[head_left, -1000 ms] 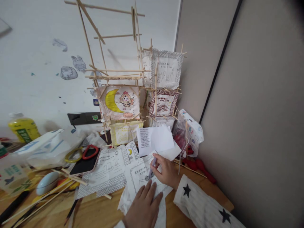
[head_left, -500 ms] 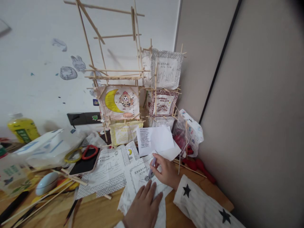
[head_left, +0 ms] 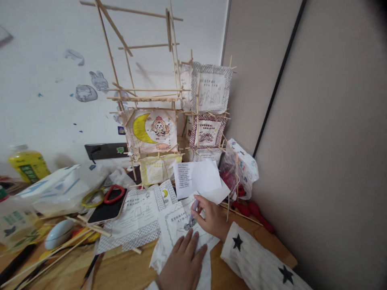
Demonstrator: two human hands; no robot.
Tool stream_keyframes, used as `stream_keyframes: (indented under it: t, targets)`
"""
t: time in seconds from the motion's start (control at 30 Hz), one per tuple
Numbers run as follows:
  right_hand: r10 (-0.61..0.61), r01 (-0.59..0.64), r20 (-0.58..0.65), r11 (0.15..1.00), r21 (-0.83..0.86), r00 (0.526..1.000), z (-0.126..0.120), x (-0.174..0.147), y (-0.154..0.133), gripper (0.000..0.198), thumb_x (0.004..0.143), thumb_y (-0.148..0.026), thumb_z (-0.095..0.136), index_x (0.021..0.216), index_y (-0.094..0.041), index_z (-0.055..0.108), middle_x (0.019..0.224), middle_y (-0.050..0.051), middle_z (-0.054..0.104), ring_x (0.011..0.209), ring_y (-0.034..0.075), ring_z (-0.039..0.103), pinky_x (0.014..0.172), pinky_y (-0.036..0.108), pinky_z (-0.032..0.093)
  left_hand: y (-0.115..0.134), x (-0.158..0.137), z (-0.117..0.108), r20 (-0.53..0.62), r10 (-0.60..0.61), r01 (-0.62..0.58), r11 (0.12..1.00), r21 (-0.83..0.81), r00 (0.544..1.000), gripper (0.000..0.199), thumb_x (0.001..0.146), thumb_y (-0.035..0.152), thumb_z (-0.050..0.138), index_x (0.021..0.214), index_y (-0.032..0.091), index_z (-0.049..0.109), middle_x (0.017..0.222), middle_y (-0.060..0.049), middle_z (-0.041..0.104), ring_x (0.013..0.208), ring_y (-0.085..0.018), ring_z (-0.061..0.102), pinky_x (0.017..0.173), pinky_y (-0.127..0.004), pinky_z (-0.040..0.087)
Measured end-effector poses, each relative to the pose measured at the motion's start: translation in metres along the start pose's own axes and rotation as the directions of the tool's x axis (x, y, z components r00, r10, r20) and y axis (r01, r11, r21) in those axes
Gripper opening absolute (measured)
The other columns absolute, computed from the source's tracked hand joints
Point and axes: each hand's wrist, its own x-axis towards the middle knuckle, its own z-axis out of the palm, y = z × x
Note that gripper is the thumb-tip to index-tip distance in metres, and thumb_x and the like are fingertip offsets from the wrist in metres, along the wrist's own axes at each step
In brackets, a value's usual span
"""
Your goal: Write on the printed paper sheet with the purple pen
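Note:
A thin white paper sheet (head_left: 173,225) with a drawn border, handwriting and a dark shaded patch lies on the wooden table in front of me. My right hand (head_left: 208,215) pinches a light purple pen (head_left: 194,210), its tip down at the shaded patch. Flat on the lower part of the sheet rests my left hand (head_left: 184,262), fingers outstretched just below the pen tip. Another drawn sheet (head_left: 136,217) with a crosshatched border and boats lies to the left, beside a small piece with a yellow moon (head_left: 165,193).
Behind stands a wooden stick frame (head_left: 145,98) with drawn paper panels. A handwritten note (head_left: 196,177) leans at its foot. Left are scissors (head_left: 114,194) on a phone (head_left: 105,211), a computer mouse (head_left: 59,233), loose sticks, plastic bags and a yellow bottle (head_left: 28,163). A plastic bag (head_left: 242,165) stands right.
The pen has tilted slightly and its tip has shifted a little at the shaded patch. My left hand stays in place.

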Motion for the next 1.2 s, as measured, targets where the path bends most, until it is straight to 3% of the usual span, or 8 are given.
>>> stream_keyframes:
  t: [0.27, 0.7, 0.87, 1.2]
  targets:
    - [-0.016, 0.017, -0.026, 1.000, 0.002, 1.000, 0.002, -0.002, 0.001, 0.041, 0.086, -0.028, 0.050, 0.125, -0.019, 0.046, 0.081, 0.005, 0.066, 0.069, 0.018, 0.062, 0.071, 0.032, 0.051, -0.001, -0.001, 0.007, -0.057, 0.004, -0.003, 1.000, 0.023, 0.998, 0.052, 0.076, 0.004, 0.052, 0.125, 0.023, 0.049, 0.132, -0.012, 0.047, 0.122, -0.031, 0.039, 0.094, -0.045, 0.040]
    - [-0.010, 0.010, -0.044, 1.000, 0.016, 0.999, 0.002, -0.003, 0.001, 0.042, 0.084, -0.028, 0.053, 0.125, -0.019, 0.045, 0.081, 0.003, 0.068, 0.072, 0.018, 0.064, 0.070, 0.030, 0.051, -0.002, -0.001, 0.014, -0.059, -0.007, 0.005, 1.000, -0.024, 0.998, 0.054, 0.075, 0.004, 0.052, 0.125, 0.022, 0.049, 0.133, -0.014, 0.046, 0.123, -0.033, 0.037, 0.094, -0.047, 0.039]
    - [0.005, -0.006, 0.019, 0.998, 0.064, 1.000, 0.002, -0.001, 0.001, 0.043, 0.085, -0.026, 0.052, 0.126, -0.018, 0.044, 0.085, 0.004, 0.068, 0.070, 0.017, 0.064, 0.071, 0.031, 0.051, -0.002, -0.002, 0.015, -0.080, 0.002, -0.002, 1.000, -0.008, 0.997, 0.056, 0.074, 0.003, 0.051, 0.126, 0.023, 0.048, 0.133, -0.012, 0.045, 0.124, -0.031, 0.036, 0.096, -0.046, 0.038]
    - [-0.003, 0.002, 0.013, 1.000, 0.031, 1.000, 0.001, 0.001, 0.000, 0.040, 0.086, -0.027, 0.051, 0.124, -0.018, 0.046, 0.082, 0.005, 0.066, 0.069, 0.017, 0.062, 0.068, 0.029, 0.051, -0.002, -0.003, 0.018, -0.124, 0.004, -0.007, 1.000, -0.024, 0.992, 0.054, 0.073, 0.003, 0.052, 0.124, 0.021, 0.048, 0.131, -0.013, 0.048, 0.122, -0.032, 0.039, 0.095, -0.046, 0.039]
